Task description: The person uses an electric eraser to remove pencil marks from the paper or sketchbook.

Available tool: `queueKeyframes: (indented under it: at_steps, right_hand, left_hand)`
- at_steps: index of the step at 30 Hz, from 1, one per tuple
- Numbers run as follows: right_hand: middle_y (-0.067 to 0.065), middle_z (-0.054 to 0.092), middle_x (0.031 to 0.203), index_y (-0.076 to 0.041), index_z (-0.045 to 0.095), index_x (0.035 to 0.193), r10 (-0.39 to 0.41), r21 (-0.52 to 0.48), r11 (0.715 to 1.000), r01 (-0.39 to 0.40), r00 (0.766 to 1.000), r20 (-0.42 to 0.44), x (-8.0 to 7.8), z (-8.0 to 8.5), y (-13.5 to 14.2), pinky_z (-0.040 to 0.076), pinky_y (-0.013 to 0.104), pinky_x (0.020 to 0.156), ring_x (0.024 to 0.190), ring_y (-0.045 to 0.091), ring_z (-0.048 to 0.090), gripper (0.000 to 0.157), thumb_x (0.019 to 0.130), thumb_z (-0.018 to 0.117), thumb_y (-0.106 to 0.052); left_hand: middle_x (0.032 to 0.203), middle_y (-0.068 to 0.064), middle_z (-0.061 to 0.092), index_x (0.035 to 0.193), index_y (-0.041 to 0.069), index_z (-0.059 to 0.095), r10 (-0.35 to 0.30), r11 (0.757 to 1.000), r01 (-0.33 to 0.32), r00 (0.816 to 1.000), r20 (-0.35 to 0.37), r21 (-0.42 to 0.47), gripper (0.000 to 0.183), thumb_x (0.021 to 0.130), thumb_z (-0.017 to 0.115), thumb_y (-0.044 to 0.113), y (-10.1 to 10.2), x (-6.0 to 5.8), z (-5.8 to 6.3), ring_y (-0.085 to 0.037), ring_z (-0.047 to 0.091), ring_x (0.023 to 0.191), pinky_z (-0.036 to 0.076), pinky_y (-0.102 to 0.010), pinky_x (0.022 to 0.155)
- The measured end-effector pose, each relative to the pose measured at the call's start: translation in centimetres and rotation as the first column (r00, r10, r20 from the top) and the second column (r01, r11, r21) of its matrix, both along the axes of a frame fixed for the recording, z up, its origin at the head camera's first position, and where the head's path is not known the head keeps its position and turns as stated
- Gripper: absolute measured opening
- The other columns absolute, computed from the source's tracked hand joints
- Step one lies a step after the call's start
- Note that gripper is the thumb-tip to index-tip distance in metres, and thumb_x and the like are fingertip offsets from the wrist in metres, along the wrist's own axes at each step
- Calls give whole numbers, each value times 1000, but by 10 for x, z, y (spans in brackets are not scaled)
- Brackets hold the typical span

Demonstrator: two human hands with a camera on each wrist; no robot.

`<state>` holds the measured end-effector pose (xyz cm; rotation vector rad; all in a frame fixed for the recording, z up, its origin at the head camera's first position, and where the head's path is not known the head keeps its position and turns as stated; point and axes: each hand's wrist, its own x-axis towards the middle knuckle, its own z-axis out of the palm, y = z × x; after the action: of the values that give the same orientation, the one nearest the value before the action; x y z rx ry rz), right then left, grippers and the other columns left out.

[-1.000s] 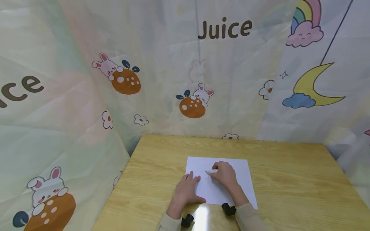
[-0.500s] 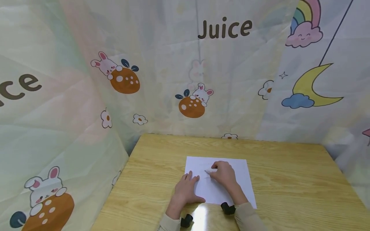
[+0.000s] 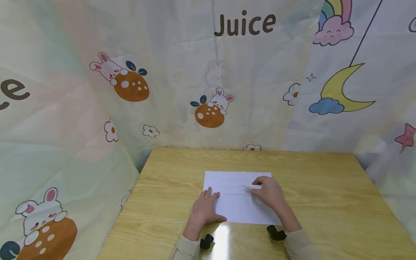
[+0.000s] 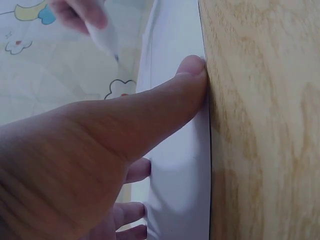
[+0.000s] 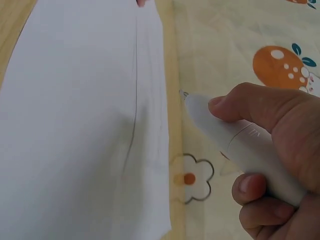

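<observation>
A white sheet of paper [image 3: 247, 209] lies on the table, with a few thin dark lines across it. My left hand [image 3: 205, 209] rests on its left side, fingers spread, the thumb [image 4: 170, 100] along the near edge. My right hand [image 3: 269, 191] grips a thick white pen [image 5: 255, 155] between thumb and fingers over the right part of the sheet. The pen's fine metal tip points left. In the right wrist view it shows against the backdrop, apart from the paper. One longer line [image 5: 135, 100] curves at its end.
The wood-grain table [image 3: 325, 187] extends around the sheet. Behind and to the left hangs a printed cloth [image 3: 175, 72] with rabbits, flowers and a moon. Black wrist mounts [image 3: 276, 233] sit at both wrists.
My right hand has moved right with the pen. The lower line on the paper now shows longer, reaching further right. My left hand stays on the sheet; the head view has shifted slightly.
</observation>
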<state>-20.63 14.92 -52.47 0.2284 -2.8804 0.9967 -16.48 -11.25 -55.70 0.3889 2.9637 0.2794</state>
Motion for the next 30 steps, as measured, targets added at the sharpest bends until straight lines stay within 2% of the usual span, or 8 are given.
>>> queueKeyframes:
  at_steps: [8, 15, 23, 30]
  right_hand:
    - [5, 70, 91, -6, 74, 91, -62, 27, 998, 61, 997, 37, 26, 4, 42, 51, 44, 72, 82, 23, 62, 22, 74, 81, -18]
    - [5, 70, 91, -7, 74, 90, -107, 5, 994, 107, 994, 31, 50, -5, 65, 49, 40, 67, 78, 21, 61, 21, 73, 82, -17]
    - [6, 71, 94, -10, 75, 90, -152, -44, 987, 152, 988, 13, 62, -23, 65, 48, 37, 69, 82, 21, 62, 23, 71, 83, -20]
    - [7, 71, 92, -9, 75, 89, -166, -48, 985, 168, 986, 31, 65, -26, 61, 49, 41, 71, 84, 23, 63, 20, 72, 82, -18]
  left_hand:
    - [150, -20, 36, 140, 16, 52, -1, 1000, 1, 1000, 11, 14, 98, 61, 80, 67, -1, -3, 2, -36, 36, 135, 48, -50, 90]
    - [151, -21, 34, 141, 15, 52, -9, 1000, 8, 999, 35, 27, 97, 63, 80, 65, 0, -1, 4, -37, 35, 136, 46, -50, 94]
    - [150, -22, 34, 140, 14, 52, -15, 999, 14, 999, 28, 42, 95, 64, 80, 64, 0, 0, 5, -38, 35, 136, 46, -51, 93]
    - [151, -21, 33, 141, 14, 52, -11, 998, 10, 999, 36, 54, 95, 64, 80, 63, 0, 0, 6, -38, 33, 136, 46, -53, 93]
